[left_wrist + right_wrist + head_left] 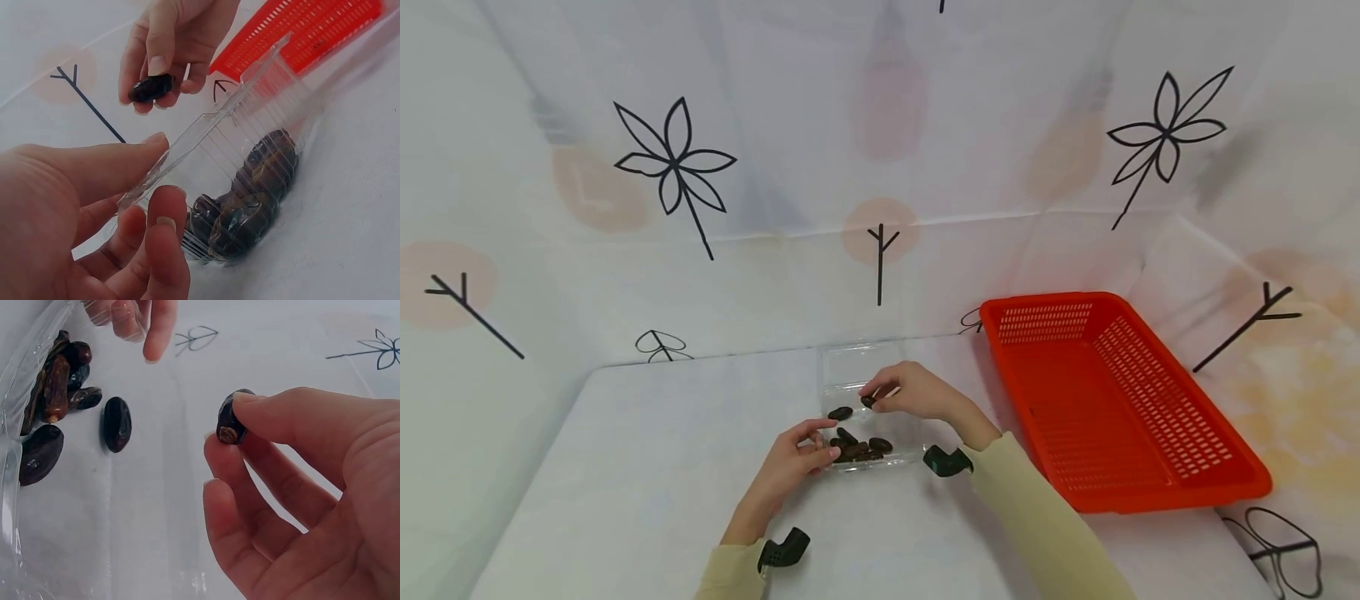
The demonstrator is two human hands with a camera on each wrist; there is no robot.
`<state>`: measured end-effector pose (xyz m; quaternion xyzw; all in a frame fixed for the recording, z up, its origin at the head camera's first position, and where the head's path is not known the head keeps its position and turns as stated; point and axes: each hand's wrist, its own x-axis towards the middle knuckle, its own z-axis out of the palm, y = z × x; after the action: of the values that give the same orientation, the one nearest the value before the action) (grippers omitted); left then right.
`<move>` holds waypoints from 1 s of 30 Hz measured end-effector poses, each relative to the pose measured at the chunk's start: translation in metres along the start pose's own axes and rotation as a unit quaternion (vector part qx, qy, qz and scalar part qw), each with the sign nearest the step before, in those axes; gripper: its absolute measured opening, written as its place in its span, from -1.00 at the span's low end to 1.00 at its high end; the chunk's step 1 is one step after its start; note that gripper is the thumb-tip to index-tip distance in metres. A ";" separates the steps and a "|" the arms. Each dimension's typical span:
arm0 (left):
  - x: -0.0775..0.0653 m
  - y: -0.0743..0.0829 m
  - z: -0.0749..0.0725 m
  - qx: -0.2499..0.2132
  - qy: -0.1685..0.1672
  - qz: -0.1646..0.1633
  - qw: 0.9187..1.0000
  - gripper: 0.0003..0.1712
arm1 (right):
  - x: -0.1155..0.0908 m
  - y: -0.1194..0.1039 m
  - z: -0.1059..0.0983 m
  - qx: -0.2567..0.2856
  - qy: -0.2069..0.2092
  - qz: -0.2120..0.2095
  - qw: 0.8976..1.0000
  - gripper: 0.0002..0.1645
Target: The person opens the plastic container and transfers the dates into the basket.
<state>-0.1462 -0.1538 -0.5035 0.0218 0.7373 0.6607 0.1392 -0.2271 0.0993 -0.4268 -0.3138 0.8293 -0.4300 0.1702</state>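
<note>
A clear plastic clamshell box [910,433] stands on the white-covered table, its lid [861,364] folded back. Along its near side lie several dark brown dates [55,394]. One separate date [117,424] is farther inside. My left hand [797,458] grips the box's left edge; in the left wrist view its thumb and fingers [169,212] lie about the rim. Over the box, my right hand [917,392] pinches one date [232,417] between thumb and fingertips. That date [151,88] also shows in the left wrist view, held above the box.
A red plastic basket [1090,400] with slotted walls is on the right, close to my right forearm. Behind the table hangs a pale cloth [790,183] with flower and twig drawings. White cloth covers the table [662,467].
</note>
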 end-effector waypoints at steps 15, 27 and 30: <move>0.002 -0.001 0.003 0.020 0.022 -0.010 1.000 -0.44 | -0.014 -0.006 -0.007 0.019 0.033 0.012 0.999 -0.70; -0.003 0.003 0.003 0.020 0.017 0.000 1.000 -0.42 | -0.025 -0.007 -0.011 0.018 0.070 0.001 0.997 -0.70; -0.003 0.003 0.002 0.010 0.010 0.002 1.000 -0.42 | -0.030 -0.008 -0.014 0.013 0.080 -0.001 0.997 -0.70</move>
<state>-0.1432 -0.1517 -0.5000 0.0183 0.7448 0.6542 0.1302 -0.2099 0.1241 -0.4122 -0.2768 0.8345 -0.4642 0.1072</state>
